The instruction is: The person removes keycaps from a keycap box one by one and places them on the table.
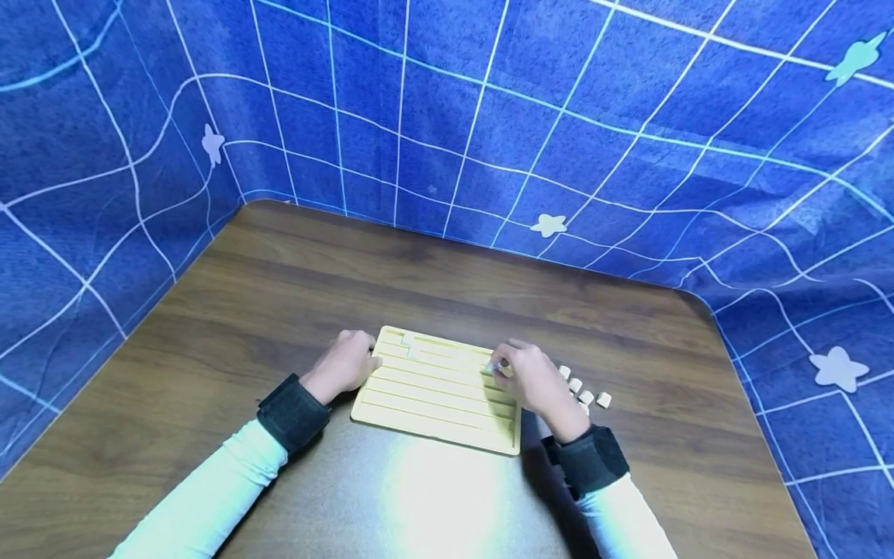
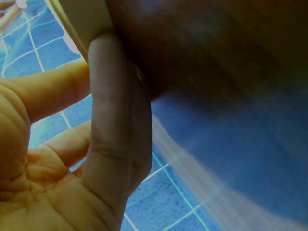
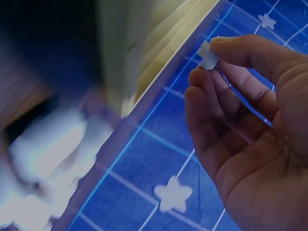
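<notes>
A pale yellow ridged board (image 1: 433, 415) with raised lengthwise rails lies on the table. My left hand (image 1: 342, 365) grips its left edge, thumb at the rim; in the left wrist view the fingers reach along the board's side (image 2: 89, 21). Over the upper right part of the board, my right hand (image 1: 532, 378) pinches a small pale tile (image 3: 208, 60) between thumb and fingertips. Pale small pieces (image 1: 409, 341) sit in the rows near the board's upper left corner.
Several small cream-coloured blocks (image 1: 586, 397) lie on the wooden table (image 1: 300, 264) to the right of the board, partly behind my right hand. A blue curtain (image 1: 433, 101) with white lines and stars hangs behind and beside the table.
</notes>
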`<state>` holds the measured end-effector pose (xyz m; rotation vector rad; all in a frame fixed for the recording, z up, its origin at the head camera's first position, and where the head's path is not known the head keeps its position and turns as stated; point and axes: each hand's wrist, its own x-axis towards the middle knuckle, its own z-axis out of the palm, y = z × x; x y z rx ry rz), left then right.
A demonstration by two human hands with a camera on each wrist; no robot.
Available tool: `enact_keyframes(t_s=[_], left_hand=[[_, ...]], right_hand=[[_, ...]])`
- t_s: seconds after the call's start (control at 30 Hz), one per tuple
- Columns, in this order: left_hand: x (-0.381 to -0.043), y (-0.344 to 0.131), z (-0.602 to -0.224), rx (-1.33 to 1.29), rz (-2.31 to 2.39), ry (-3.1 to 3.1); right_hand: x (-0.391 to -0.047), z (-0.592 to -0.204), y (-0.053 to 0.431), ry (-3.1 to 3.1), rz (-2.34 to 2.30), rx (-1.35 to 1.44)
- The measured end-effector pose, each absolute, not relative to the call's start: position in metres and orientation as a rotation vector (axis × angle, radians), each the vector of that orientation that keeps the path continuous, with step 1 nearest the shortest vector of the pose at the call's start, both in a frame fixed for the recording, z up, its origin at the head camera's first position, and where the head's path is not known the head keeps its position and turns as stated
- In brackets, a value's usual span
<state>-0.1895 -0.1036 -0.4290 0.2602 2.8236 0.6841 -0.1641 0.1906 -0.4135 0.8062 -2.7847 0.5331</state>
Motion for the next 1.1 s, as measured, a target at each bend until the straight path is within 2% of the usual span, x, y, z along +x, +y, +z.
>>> enact_keyframes(t_s=[0.73,1.1], left_hand=[[-0.190,-0.103,-0.429,0.270,0.710,2.834],[-0.189,-0.102,-0.427,0.257,0.709,2.817]], right_hand=[[-0.119,-0.428,0.278,-2.740,0.500,0.581],[-0.104,-0.434,0.301,-2.787,0.498,0.559]])
